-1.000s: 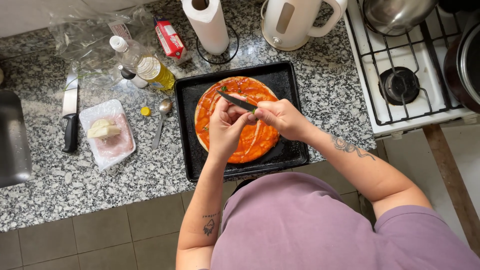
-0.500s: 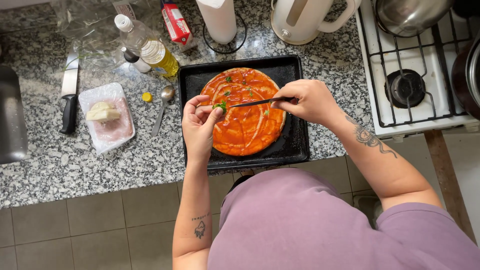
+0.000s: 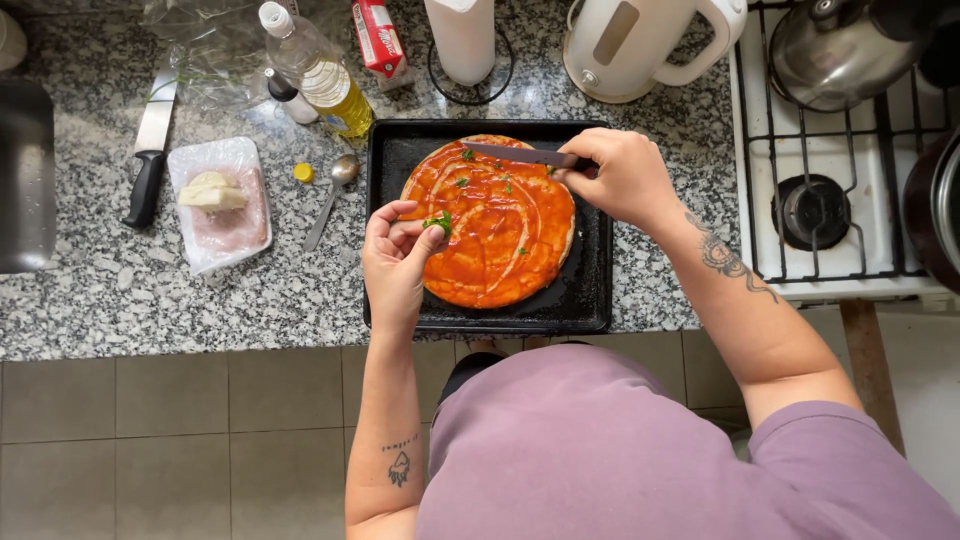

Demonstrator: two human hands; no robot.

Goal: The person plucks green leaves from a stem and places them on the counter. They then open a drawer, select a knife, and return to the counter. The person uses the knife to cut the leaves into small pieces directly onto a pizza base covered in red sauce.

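Far left on the granite surface (image 3: 120, 300): a dark box-like appliance (image 3: 25, 175), partly cut by the frame edge. Next, a black-handled kitchen knife (image 3: 148, 150) lies lengthwise, blade pointing away from the person. Just beside it, a white foam tray (image 3: 218, 203) under plastic film, holding a pale lump. A small yellow cap (image 3: 303, 172) and a metal spoon (image 3: 331, 195) lie between tray and baking pan. Behind them, an oil bottle (image 3: 318, 72) lies tilted.

Centre: black baking pan (image 3: 592, 280) on the surface, carrying a round pizza base (image 3: 490, 225) covered in red sauce, with a few green herb flecks on top.

Left hand (image 3: 397, 262) hovers over the base's near-left edge; grip narrow, thumb and fingertips pinched on a small tuft of green herbs (image 3: 438, 223).

Right hand (image 3: 620, 178) sits at the pan's far-right side; grip closed round the handle of a small knife (image 3: 520, 154), blade lying flat over the far edge of the base, pointing left.

Behind the pan: a paper towel roll (image 3: 462, 38) and a white kettle (image 3: 645, 40). Far right: a white gas stove (image 3: 830, 200) with a metal pot (image 3: 850, 50).
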